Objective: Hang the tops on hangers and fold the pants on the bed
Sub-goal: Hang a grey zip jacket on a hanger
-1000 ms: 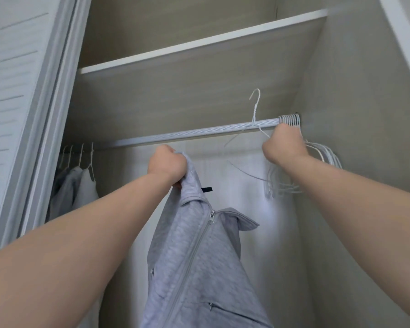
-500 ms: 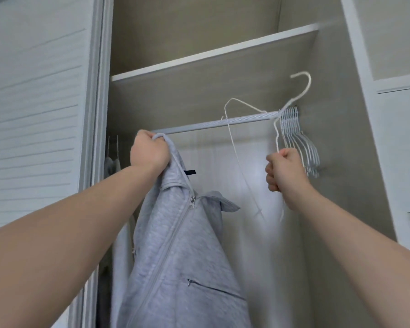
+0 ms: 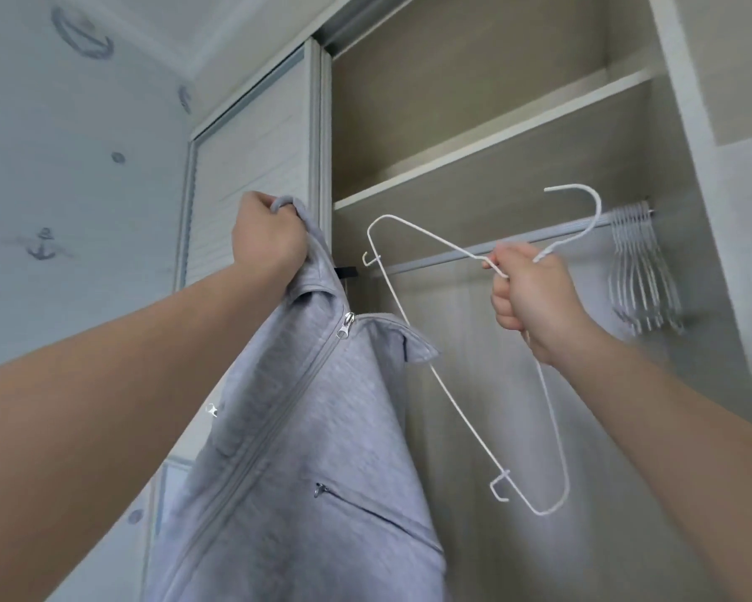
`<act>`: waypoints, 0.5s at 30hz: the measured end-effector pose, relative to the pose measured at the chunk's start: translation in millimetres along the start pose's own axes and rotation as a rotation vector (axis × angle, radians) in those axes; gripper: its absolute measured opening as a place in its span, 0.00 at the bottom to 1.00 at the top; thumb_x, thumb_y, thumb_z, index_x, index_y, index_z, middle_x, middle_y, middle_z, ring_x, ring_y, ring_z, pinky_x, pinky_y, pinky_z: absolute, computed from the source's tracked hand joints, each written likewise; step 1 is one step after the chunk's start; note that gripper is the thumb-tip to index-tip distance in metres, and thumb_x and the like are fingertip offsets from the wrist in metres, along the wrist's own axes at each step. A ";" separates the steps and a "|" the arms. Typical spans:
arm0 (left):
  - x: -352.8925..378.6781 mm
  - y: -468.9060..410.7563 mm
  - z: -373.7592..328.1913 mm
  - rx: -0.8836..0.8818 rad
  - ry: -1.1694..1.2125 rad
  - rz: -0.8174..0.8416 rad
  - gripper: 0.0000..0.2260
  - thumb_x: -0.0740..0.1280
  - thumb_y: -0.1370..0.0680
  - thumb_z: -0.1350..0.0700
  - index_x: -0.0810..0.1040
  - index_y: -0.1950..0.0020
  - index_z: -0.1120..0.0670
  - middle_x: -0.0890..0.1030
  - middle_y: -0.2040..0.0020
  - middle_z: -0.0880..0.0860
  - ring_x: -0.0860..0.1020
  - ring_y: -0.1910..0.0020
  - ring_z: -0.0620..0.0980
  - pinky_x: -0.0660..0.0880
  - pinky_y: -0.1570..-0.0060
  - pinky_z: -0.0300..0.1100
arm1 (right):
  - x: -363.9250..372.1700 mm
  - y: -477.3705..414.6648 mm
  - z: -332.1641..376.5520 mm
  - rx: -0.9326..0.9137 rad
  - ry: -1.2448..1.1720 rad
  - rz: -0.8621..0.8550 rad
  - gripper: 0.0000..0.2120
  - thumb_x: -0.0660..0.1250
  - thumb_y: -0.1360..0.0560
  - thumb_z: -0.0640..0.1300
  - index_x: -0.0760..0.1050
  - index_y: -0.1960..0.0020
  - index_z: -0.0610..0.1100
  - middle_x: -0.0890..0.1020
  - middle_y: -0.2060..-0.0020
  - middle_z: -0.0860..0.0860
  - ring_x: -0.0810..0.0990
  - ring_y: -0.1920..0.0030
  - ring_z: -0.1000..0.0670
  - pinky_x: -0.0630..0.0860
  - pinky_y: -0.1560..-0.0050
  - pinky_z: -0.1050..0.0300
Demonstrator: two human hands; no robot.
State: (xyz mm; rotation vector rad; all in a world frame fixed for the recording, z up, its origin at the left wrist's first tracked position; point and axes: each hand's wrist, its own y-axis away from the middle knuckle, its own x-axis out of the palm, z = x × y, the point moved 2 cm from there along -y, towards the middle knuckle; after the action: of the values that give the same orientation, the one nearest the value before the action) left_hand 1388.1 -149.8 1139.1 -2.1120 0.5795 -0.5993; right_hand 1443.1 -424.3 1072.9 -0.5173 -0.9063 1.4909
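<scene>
A grey zip-up jacket [image 3: 304,449] hangs in the air in front of the open wardrobe. My left hand [image 3: 267,239] grips it by the collar, raised at head height. My right hand [image 3: 528,293] grips a white wire hanger [image 3: 452,401] by its neck, just under the hook. The hanger is tilted, one shoulder up to the left, the other pointing down. It hangs free of the rail, to the right of the jacket and apart from it.
A grey clothes rail [image 3: 443,258] runs across the wardrobe under a shelf [image 3: 495,136]. Several empty white hangers [image 3: 639,271] bunch at the rail's right end. A louvred sliding door [image 3: 252,167] stands to the left, beside a pale wall with anchor prints.
My right hand has lifted one hanger off the rail and drawn it back and down. My left hand kept hold of the jacket. The view has swung back and left.
</scene>
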 end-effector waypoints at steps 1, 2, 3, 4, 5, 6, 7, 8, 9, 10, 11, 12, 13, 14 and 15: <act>-14.5 -1.5 -7.9 0.006 -0.014 -0.026 0.09 0.58 0.22 0.57 0.75 0.49 0.59 0.78 0.57 0.53 0.80 0.51 0.55 0.72 0.57 0.46 | 7.5 6.2 6.9 -0.005 -0.032 0.031 0.12 0.57 0.17 0.43 0.70 0.59 0.45 0.60 0.81 0.56 0.54 0.81 0.55 0.53 0.78 0.69; -30.9 -3.7 -15.7 0.016 -0.038 -0.054 0.09 0.58 0.22 0.57 0.76 0.48 0.58 0.77 0.58 0.51 0.79 0.52 0.54 0.72 0.56 0.44 | 15.6 12.9 14.0 -0.010 -0.066 0.061 0.13 0.57 0.17 0.44 0.70 0.59 0.45 0.60 0.81 0.55 0.54 0.82 0.56 0.53 0.77 0.69; -48.8 -5.3 -22.5 0.027 -0.072 -0.085 0.09 0.58 0.22 0.56 0.76 0.49 0.56 0.77 0.58 0.49 0.78 0.52 0.53 0.72 0.54 0.44 | 24.1 20.5 21.2 -0.012 -0.102 0.091 0.13 0.57 0.16 0.44 0.69 0.60 0.45 0.60 0.81 0.55 0.54 0.82 0.56 0.53 0.77 0.69; -67.0 -6.3 -29.0 0.040 -0.111 -0.118 0.07 0.58 0.22 0.55 0.75 0.49 0.53 0.76 0.59 0.47 0.78 0.53 0.52 0.73 0.51 0.44 | 31.5 28.7 28.1 -0.013 -0.142 0.118 0.14 0.57 0.16 0.44 0.69 0.60 0.45 0.59 0.81 0.55 0.54 0.82 0.55 0.53 0.77 0.70; -85.8 -6.8 -35.6 0.055 -0.154 -0.150 0.05 0.58 0.22 0.54 0.73 0.50 0.51 0.76 0.59 0.45 0.78 0.54 0.50 0.73 0.51 0.44 | 38.5 37.7 34.6 -0.011 -0.189 0.141 0.14 0.57 0.16 0.44 0.69 0.60 0.45 0.59 0.80 0.55 0.54 0.81 0.55 0.53 0.77 0.70; -106.6 -6.3 -41.9 0.069 -0.199 -0.181 0.04 0.58 0.21 0.53 0.72 0.52 0.48 0.75 0.59 0.44 0.77 0.56 0.48 0.72 0.51 0.44 | 45.9 47.7 40.2 -0.003 -0.241 0.165 0.13 0.57 0.16 0.43 0.69 0.60 0.45 0.59 0.80 0.55 0.54 0.81 0.55 0.53 0.77 0.70; -127.8 -4.5 -48.5 0.080 -0.236 -0.210 0.03 0.58 0.21 0.52 0.70 0.54 0.46 0.75 0.59 0.44 0.76 0.58 0.46 0.71 0.53 0.44 | 53.6 58.6 45.0 0.008 -0.294 0.191 0.13 0.57 0.16 0.43 0.69 0.60 0.45 0.59 0.80 0.55 0.54 0.81 0.56 0.53 0.77 0.70; -149.4 -2.4 -55.8 0.092 -0.268 -0.236 0.05 0.58 0.21 0.52 0.69 0.56 0.45 0.75 0.59 0.44 0.75 0.59 0.43 0.71 0.55 0.43 | 61.6 69.6 49.0 0.021 -0.350 0.217 0.13 0.57 0.16 0.43 0.69 0.59 0.44 0.59 0.80 0.55 0.54 0.82 0.56 0.53 0.77 0.71; -171.3 0.2 -63.5 0.100 -0.304 -0.262 0.06 0.58 0.20 0.52 0.68 0.57 0.44 0.75 0.59 0.44 0.75 0.60 0.42 0.71 0.58 0.43 | 69.9 80.6 53.1 0.036 -0.402 0.245 0.13 0.57 0.16 0.42 0.69 0.59 0.44 0.59 0.80 0.54 0.54 0.82 0.56 0.53 0.77 0.71; -192.9 3.8 -71.8 0.104 -0.339 -0.288 0.06 0.58 0.20 0.52 0.67 0.57 0.44 0.74 0.59 0.44 0.74 0.61 0.42 0.70 0.61 0.42 | 78.8 91.2 57.4 0.051 -0.447 0.275 0.13 0.57 0.16 0.42 0.69 0.60 0.44 0.59 0.80 0.54 0.54 0.82 0.56 0.53 0.77 0.71; -214.8 7.8 -81.4 0.101 -0.372 -0.317 0.06 0.58 0.20 0.52 0.67 0.56 0.44 0.74 0.60 0.45 0.74 0.62 0.43 0.70 0.64 0.41 | 88.0 101.4 62.6 0.067 -0.487 0.308 0.13 0.58 0.16 0.42 0.70 0.60 0.44 0.59 0.79 0.54 0.54 0.82 0.56 0.53 0.78 0.71; -236.6 11.4 -92.2 0.098 -0.402 -0.344 0.05 0.58 0.19 0.53 0.67 0.55 0.45 0.74 0.60 0.46 0.74 0.62 0.43 0.69 0.65 0.41 | 97.8 110.7 68.3 0.082 -0.523 0.341 0.14 0.58 0.16 0.43 0.70 0.60 0.44 0.59 0.79 0.54 0.54 0.81 0.56 0.53 0.78 0.71; -258.2 14.8 -103.9 0.098 -0.429 -0.367 0.05 0.58 0.19 0.54 0.67 0.55 0.45 0.73 0.60 0.46 0.74 0.62 0.45 0.70 0.65 0.40 | 107.8 119.6 74.6 0.095 -0.555 0.374 0.14 0.58 0.16 0.43 0.71 0.60 0.44 0.60 0.79 0.54 0.55 0.81 0.56 0.53 0.78 0.70; -279.7 17.9 -116.0 0.101 -0.468 -0.388 0.05 0.59 0.19 0.54 0.67 0.54 0.46 0.73 0.60 0.47 0.75 0.61 0.46 0.71 0.63 0.41 | 118.0 128.2 81.3 0.105 -0.583 0.407 0.14 0.58 0.16 0.43 0.72 0.60 0.44 0.60 0.79 0.54 0.55 0.81 0.56 0.53 0.78 0.70; -300.9 20.9 -128.8 0.100 -0.505 -0.411 0.04 0.59 0.19 0.55 0.68 0.53 0.47 0.73 0.60 0.47 0.75 0.59 0.48 0.73 0.59 0.41 | 128.2 137.1 88.8 0.112 -0.609 0.441 0.14 0.58 0.16 0.44 0.72 0.59 0.44 0.60 0.79 0.54 0.55 0.81 0.55 0.53 0.78 0.69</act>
State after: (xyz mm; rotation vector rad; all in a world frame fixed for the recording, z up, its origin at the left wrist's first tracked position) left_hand 1072.8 -60.3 1127.3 -2.1848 -0.1673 -0.2810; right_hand 1271.1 -312.0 1042.5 -0.1762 -1.2161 2.1508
